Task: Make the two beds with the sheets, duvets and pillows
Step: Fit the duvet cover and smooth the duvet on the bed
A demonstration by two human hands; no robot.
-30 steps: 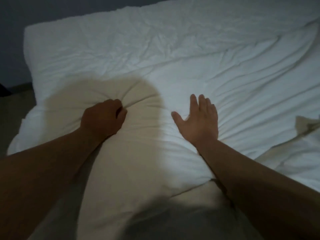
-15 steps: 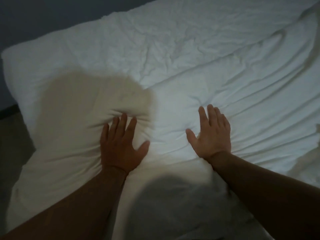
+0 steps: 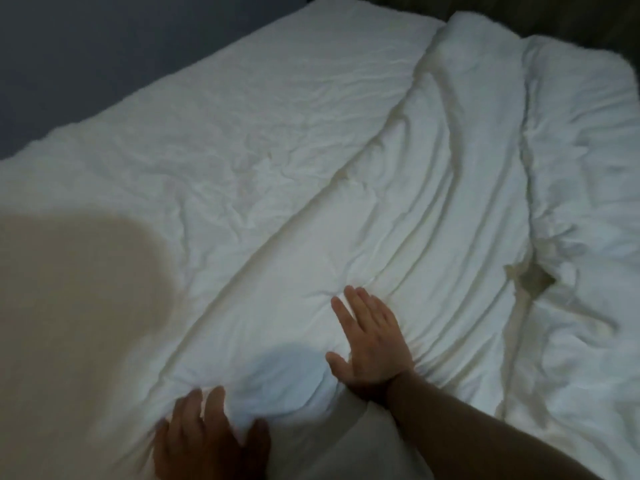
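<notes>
Duvet (image 3: 398, 209) wrinkled, left hand (image 3: 207, 441), right hand (image 3: 372, 344) pressing

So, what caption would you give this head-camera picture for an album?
Making the bed: left hand and right hand pressed flat on a rumpled white duvet.

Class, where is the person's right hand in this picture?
In the head view, the right hand lies flat on the white duvet, low and just right of centre, up and right of the left hand.
</notes>
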